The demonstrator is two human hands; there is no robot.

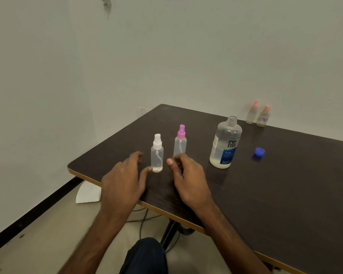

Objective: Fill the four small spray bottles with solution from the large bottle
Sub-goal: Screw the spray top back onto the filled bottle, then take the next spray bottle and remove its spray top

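A small clear spray bottle with a white cap [157,154] stands upright near the table's left corner. Just behind it to the right stands a second one with a pink cap [180,141]. Two more small bottles with orange-pink caps [252,113] [263,116] stand at the far edge by the wall. The large solution bottle [225,143] stands uncapped, partly filled, and its blue cap [259,151] lies to its right. My left hand [125,180] hovers left of the white-capped bottle, its thumb tip at the bottle's base. My right hand [188,177] hangs loosely curled just right of that bottle, holding nothing.
The dark table [275,194] has a yellow front edge that runs diagonally below my wrists. A white wall stands close behind it. Under the table are a leg, cables and a white object [88,193] on the floor. My knee [145,256] shows at the bottom.
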